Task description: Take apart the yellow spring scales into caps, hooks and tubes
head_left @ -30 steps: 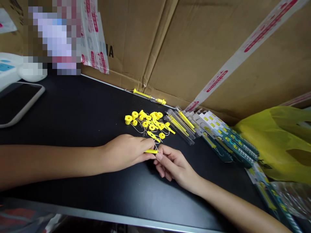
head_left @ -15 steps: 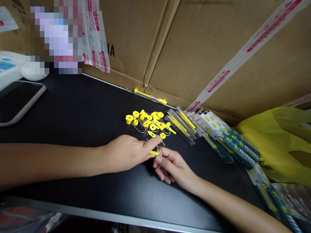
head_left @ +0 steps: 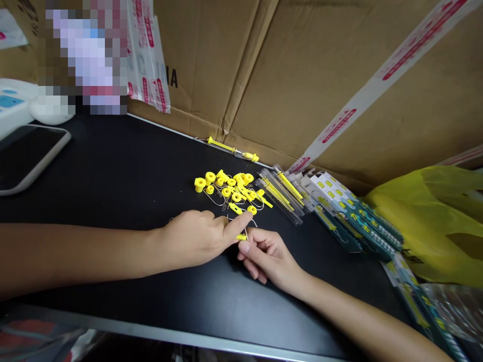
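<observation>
My left hand (head_left: 199,234) is closed, its thumb stretched over a small yellow plastic piece (head_left: 241,237) that mostly hides behind the fingers. At the end of this piece, a thin metal wire (head_left: 246,232) stands out at an angle. The thumb and forefinger of my right hand (head_left: 269,256) pinch around the tip where wire and plastic meet; the other fingers are curled. Just beyond my hands lies a pile of yellow plastic nuts and caps (head_left: 236,196), with wire hooks and springs (head_left: 215,201) among them.
Clear tubes with yellow strips (head_left: 281,193) lie right of the pile, beside green-and-white packages (head_left: 347,211) and a yellow bag (head_left: 426,221). An assembled hook scale (head_left: 226,147) lies along the cardboard (head_left: 302,75). A phone (head_left: 32,156) rests at the left on the black table (head_left: 124,171).
My left thumb has shifted slightly right over the yellow piece, covering more of it. Both hands otherwise keep nearly the same place and grip.
</observation>
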`<state>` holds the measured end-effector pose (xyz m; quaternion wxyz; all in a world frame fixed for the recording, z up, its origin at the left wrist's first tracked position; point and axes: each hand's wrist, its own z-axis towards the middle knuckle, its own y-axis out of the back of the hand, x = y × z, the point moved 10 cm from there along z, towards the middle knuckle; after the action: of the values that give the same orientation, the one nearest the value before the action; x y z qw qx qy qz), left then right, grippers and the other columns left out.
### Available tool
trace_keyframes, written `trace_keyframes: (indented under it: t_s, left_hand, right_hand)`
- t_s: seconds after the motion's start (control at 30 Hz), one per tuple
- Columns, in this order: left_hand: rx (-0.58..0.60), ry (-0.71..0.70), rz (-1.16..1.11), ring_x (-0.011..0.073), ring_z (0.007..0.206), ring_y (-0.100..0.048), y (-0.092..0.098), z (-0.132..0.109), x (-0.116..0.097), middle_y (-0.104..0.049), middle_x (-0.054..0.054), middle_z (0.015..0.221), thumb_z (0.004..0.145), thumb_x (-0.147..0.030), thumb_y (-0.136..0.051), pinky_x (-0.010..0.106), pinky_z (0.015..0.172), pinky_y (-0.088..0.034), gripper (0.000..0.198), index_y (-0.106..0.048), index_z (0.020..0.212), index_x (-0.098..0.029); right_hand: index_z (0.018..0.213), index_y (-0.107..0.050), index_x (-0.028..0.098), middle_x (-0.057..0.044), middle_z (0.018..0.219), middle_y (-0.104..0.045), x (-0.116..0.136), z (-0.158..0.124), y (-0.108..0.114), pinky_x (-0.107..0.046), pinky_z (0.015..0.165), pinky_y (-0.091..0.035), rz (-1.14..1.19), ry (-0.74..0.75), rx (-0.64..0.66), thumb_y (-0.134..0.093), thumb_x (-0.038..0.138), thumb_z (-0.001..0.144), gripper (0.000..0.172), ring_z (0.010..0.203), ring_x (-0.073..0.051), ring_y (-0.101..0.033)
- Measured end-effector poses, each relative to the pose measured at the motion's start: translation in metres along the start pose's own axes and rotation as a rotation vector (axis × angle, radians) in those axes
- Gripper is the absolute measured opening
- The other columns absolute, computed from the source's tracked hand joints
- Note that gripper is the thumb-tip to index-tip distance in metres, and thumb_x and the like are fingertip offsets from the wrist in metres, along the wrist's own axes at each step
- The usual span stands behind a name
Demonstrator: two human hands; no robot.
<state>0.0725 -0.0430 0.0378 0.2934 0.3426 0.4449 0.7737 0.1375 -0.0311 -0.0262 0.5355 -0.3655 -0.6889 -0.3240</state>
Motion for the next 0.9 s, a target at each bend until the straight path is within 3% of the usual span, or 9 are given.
trace_keyframes:
  t_s: [0.1,0.23,0.3,0.4,0.57,0.67,0.77,0.9]
  left_hand:
    - [-0.013,-0.003,-0.021,0.0161,0.051,-0.060,-0.001,0.000,0.000,-0.062,-0.001,0.065,0.088,-0.022,-0.049,0.025,0.043,-0.035,0.036,-0.044,0.121,-0.010]
    - [-0.019,-0.014,-0.072,0.0161,0.048,-0.058,-0.006,-0.001,-0.001,-0.059,-0.001,0.060,0.086,-0.019,-0.047,0.025,0.041,-0.034,0.006,-0.051,0.085,-0.015]
    - [-0.032,-0.005,-0.101,0.0163,0.046,-0.057,-0.007,-0.001,0.000,-0.057,-0.002,0.057,0.084,-0.017,-0.048,0.025,0.040,-0.033,0.011,-0.046,0.074,-0.018]
    - [-0.048,-0.009,-0.120,0.0167,0.045,-0.057,-0.003,0.000,0.001,-0.056,-0.003,0.056,0.083,-0.015,-0.049,0.026,0.039,-0.033,0.013,-0.043,0.071,-0.019]
    - [-0.066,-0.012,-0.167,0.0156,0.044,-0.057,0.005,0.002,0.002,-0.054,-0.004,0.054,0.083,-0.014,-0.048,0.025,0.038,-0.032,0.013,-0.044,0.070,-0.018]
    - [-0.092,-0.015,-0.170,0.0153,0.044,-0.057,0.010,0.003,0.003,-0.054,-0.004,0.054,0.083,-0.015,-0.048,0.025,0.037,-0.031,0.014,-0.044,0.070,-0.018]
    - [-0.102,-0.008,-0.154,0.0154,0.042,-0.056,0.010,0.002,0.004,-0.053,-0.004,0.052,0.084,-0.015,-0.046,0.025,0.037,-0.030,0.015,-0.044,0.070,-0.018]
    - [-0.106,-0.017,-0.132,0.0155,0.042,-0.056,0.007,0.001,0.003,-0.054,-0.003,0.053,0.085,-0.015,-0.046,0.025,0.038,-0.031,0.015,-0.043,0.070,-0.018]
  right_hand:
    - [0.067,-0.051,0.016,0.008,0.042,-0.046,0.003,-0.001,0.001,-0.014,0.031,-0.024,-0.081,0.023,-0.033,-0.054,0.045,0.085,0.034,0.029,-0.002,-0.033]
    - [0.061,-0.049,0.016,0.006,0.043,-0.047,0.016,-0.002,0.004,-0.016,0.035,-0.027,-0.265,0.135,-0.100,-0.055,0.039,0.086,0.034,0.034,-0.003,-0.035]
    - [0.058,-0.048,0.016,0.005,0.043,-0.046,0.025,-0.003,0.004,-0.017,0.040,-0.029,-0.357,0.202,-0.123,-0.055,0.035,0.087,0.035,0.039,-0.004,-0.037]
    - [0.056,-0.047,0.016,0.005,0.043,-0.047,0.031,-0.005,0.003,-0.017,0.043,-0.030,-0.397,0.235,-0.116,-0.054,0.032,0.087,0.036,0.042,-0.004,-0.039]
    - [0.068,-0.052,0.016,0.008,0.040,-0.045,0.007,-0.006,-0.002,-0.015,0.031,-0.023,-0.054,-0.001,-0.001,-0.051,0.040,0.088,0.031,0.029,-0.003,-0.031]
    - [0.071,-0.053,0.017,0.009,0.039,-0.045,0.000,-0.006,-0.006,-0.015,0.029,-0.021,0.063,-0.056,0.039,-0.052,0.043,0.087,0.031,0.026,-0.002,-0.029]
    - [0.069,-0.051,0.017,0.008,0.040,-0.045,0.007,-0.005,-0.002,-0.016,0.031,-0.023,-0.040,0.002,-0.014,-0.051,0.041,0.088,0.031,0.029,-0.003,-0.030]
    - [0.059,-0.045,0.018,0.005,0.044,-0.045,0.032,-0.007,0.004,-0.019,0.043,-0.028,-0.391,0.212,-0.123,-0.052,0.033,0.089,0.034,0.041,-0.005,-0.036]
